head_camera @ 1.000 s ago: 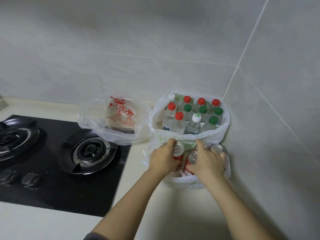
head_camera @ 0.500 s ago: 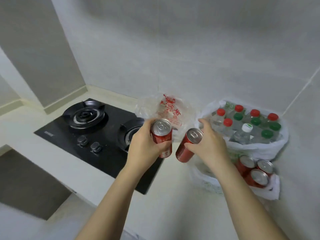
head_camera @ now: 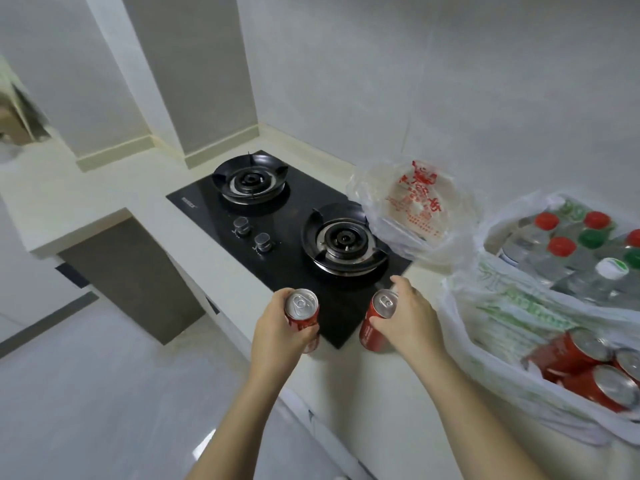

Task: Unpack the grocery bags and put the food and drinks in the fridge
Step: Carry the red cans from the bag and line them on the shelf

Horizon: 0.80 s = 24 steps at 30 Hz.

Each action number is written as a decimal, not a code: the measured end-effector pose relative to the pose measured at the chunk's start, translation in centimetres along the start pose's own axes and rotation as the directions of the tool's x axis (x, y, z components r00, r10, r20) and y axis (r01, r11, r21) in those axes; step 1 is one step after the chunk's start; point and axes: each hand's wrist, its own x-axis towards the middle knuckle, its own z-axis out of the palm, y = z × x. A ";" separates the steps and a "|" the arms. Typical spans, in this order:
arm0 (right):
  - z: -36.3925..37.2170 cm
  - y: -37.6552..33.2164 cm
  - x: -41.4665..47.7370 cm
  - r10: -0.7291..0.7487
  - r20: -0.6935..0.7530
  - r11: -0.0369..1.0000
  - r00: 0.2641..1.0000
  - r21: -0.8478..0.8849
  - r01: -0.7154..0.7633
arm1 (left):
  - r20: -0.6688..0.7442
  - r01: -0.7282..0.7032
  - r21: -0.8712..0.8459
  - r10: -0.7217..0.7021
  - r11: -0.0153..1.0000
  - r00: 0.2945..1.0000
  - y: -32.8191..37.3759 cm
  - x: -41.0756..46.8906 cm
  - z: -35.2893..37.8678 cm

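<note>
Left hand (head_camera: 277,327) grips a red can (head_camera: 302,311), right hand (head_camera: 410,317) another can (head_camera: 377,322) — w/ no fridge in view, either could slip.

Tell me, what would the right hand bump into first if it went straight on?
Likely the near burner of the stove: the right hand, holding a red can, points that way, though height is unclear.

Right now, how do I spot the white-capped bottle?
From the black gas hob, look right past the clear plastic bag with red print to the white plastic bag with green print. Its other caps in view are red or green; only one clear plastic bottle has a white cap.
</note>
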 end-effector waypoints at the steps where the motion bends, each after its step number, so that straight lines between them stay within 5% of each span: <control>1: 0.3 0.1 -0.1 0.003 0.005 1.000 1.000 -0.004 -0.003 | -0.003 0.013 0.002 -0.013 1.000 1.000 -0.3 -0.1 0.2; 19: 1.8 0.9 -0.2 -0.034 0.012 0.999 0.999 -0.025 0.035 | 0.009 0.021 0.005 -0.021 1.000 1.000 -3.2 0.3 2.3; 24: 2.5 2.3 -0.1 -0.034 0.001 0.985 0.999 0.169 0.033 | 0.014 0.029 -0.086 -0.027 0.996 1.000 -4.8 0.1 2.8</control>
